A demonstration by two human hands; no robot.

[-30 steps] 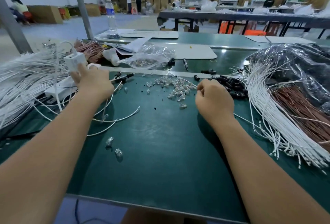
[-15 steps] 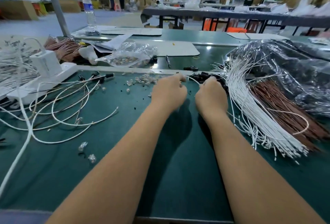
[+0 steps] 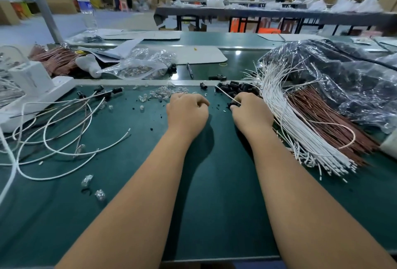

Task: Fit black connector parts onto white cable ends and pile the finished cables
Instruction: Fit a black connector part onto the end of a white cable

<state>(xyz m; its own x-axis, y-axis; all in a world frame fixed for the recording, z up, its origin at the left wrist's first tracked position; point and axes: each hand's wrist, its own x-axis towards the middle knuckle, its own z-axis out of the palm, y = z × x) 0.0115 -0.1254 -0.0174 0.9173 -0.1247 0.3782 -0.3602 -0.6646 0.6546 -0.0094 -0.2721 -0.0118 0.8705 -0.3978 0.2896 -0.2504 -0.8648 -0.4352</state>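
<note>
My right hand [image 3: 251,114] pinches a white cable [image 3: 226,94] that sticks out up and to the left, with a black connector part [image 3: 233,104] at its fingertips. Just beyond lies the heap of black connector parts [image 3: 236,87]. To the right of that hand fans the bundle of bare white cables [image 3: 300,131]. My left hand [image 3: 187,113] rests on the green mat [image 3: 150,183] with its fingers curled under; nothing shows in it. At the left lie finished cables [image 3: 64,131] in loose loops, with black connectors [image 3: 117,91] on their ends.
Clear plastic pieces [image 3: 165,94] are scattered ahead of my left hand. A white power strip [image 3: 38,94] sits at the far left. A copper-brown wire bundle [image 3: 326,122] and a black plastic bag [image 3: 343,79] fill the right side. A clear bag [image 3: 139,64] and a pen [image 3: 190,70] lie behind.
My left hand came from the cable pile at the left to the middle, beside my right hand. My right hand reached into the black connectors and now pinches a white cable.
</note>
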